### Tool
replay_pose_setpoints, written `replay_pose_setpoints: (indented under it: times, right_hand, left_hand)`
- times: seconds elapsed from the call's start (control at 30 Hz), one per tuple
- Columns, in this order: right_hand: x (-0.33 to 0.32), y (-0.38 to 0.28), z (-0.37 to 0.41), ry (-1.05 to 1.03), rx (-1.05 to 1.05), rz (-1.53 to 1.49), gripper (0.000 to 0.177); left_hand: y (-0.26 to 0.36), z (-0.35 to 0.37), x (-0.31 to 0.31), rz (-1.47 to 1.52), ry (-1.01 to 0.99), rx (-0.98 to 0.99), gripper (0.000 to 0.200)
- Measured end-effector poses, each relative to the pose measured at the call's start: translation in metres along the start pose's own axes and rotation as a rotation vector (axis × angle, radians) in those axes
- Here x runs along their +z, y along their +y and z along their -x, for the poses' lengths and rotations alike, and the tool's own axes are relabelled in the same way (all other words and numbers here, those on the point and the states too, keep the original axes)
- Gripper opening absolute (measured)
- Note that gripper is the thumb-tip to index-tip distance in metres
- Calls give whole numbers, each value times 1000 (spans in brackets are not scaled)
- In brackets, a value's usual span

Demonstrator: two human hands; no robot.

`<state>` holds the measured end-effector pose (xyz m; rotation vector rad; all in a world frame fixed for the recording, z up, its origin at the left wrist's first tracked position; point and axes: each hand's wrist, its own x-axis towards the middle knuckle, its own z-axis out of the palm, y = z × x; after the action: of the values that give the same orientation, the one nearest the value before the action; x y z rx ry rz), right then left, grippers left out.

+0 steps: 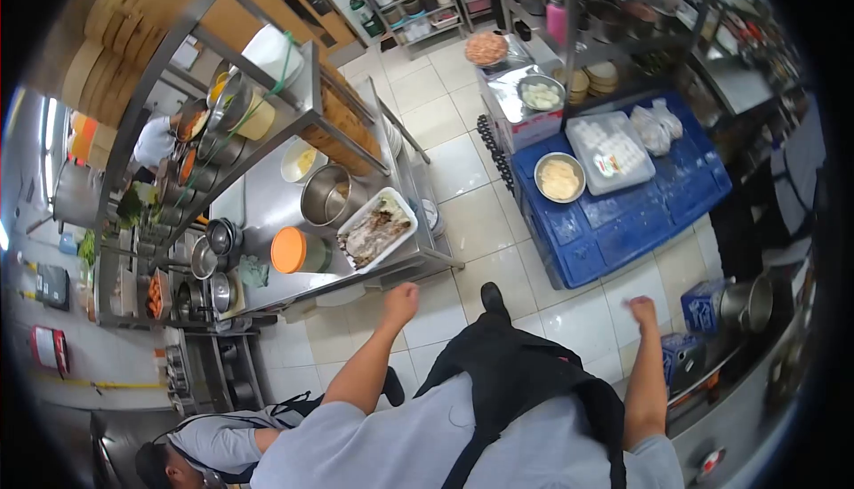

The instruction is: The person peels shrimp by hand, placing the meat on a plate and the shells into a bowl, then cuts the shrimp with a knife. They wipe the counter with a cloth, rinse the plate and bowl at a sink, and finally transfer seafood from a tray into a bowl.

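Observation:
My left hand (400,305) hangs in the air with its fingers curled into a loose fist. Nothing shows in it. Closest to it is a white tray (393,233) of food with dark brown and pale parts, at the corner of a steel table. An orange-lidded tub (287,250) and a steel pot (326,196) stand beside that tray. My right hand (640,310) hangs over the floor, fingers curled in and no object visible in it. Near it are a large blue chest (614,240) and, farther right, a steel pot (749,302) by blue boxes (702,304).
A tiled floor (463,173) runs between the steel table (267,286) and the blue chest. On the chest are a bowl of pale yellow food (559,178), a clear-lidded container (609,153) and plastic bags (656,126). A co-worker (218,443) stands at lower left; another person (157,144) is behind the shelves.

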<state>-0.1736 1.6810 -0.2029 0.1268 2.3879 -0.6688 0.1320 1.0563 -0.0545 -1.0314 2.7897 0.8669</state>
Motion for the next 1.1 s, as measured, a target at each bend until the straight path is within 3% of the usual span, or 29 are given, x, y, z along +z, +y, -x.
replay_pose_setpoints:
  times: [0.07, 0.13, 0.17, 0.2, 0.23, 0.27, 0.33, 0.4, 0.5, 0.57, 0.63, 0.8, 0.93, 1.1]
  right_hand:
    - [31, -50, 7, 221, -282, -376, 16]
    - [23, -175, 59, -60, 138, -853, 15]
    - [45, -202, 43, -41, -170, -614, 18]
    - [71, -228, 30, -29, -467, -370, 22]
    - [87, -275, 32, -93, -573, -346, 24]
    - [102, -324, 37, -140, -649, -352, 26]
    - [120, -423, 65, -415, -492, -354, 28]
    - [159, -494, 68, -579, -631, -474, 29]
    - [218, -564, 66, -622, -720, -476, 30]
    - [243, -588, 65, -604, -724, -502, 29]
    - [260, -600, 58, -430, -819, -268, 28]
    - [245, -602, 41, -522, -792, -261, 29]
    - [179, -584, 31, -836, -426, -628, 34]
    - [96, -571, -31, -902, -179, -981, 45]
  left_hand:
    - [-23, -2, -26, 88, 323, -88, 22]
    - [-68, -15, -42, 84, 556, -153, 23]
    - [-74, -23, -50, 94, 558, -170, 23]
    - [-77, -30, -61, 438, 551, -380, 22]
    - [-83, -35, -72, 779, 527, -582, 22]
    - [-92, -40, -79, 780, 509, -582, 22]
    - [-99, -65, -82, 882, 439, -565, 24]
    - [-104, -82, -94, 1144, 296, -610, 24]
    - [-107, -83, -97, 1206, 237, -539, 20]
    - [-125, -84, -95, 1292, 105, -446, 16]
    - [-125, -82, -94, 1325, 82, -437, 16]
    - [-74, -67, -92, 1468, 79, -373, 12]
    - [-38, -78, -84, 1454, 7, -436, 14]
    - [56, -166, -89, 1359, -132, -406, 18]
